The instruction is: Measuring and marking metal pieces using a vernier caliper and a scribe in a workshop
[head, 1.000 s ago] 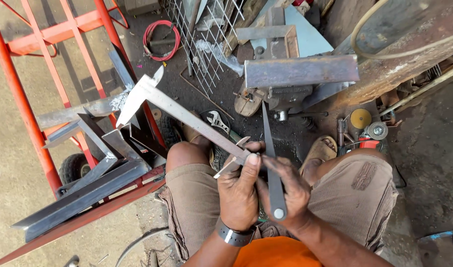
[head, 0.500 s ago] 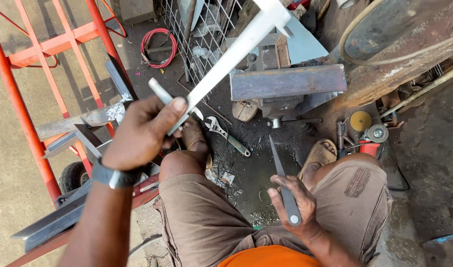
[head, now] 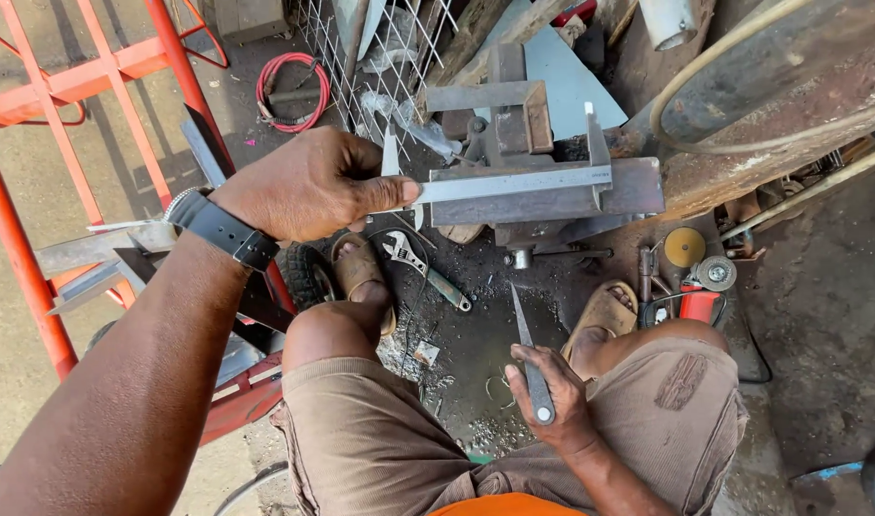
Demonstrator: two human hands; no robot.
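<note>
Lowered from up high, the flat steel try square now lies along the rusty steel bar, left hand clamped on its end. Right hand grips a grey metal file over the knee.

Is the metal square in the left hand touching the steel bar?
Touching: the head view shows the metal square lying flat along the steel bar, with no gap.

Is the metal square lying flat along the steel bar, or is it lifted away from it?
Lying along it. The left hand holds the metal square with its long blade resting on the steel bar and its short arm standing up at the far end.
</note>
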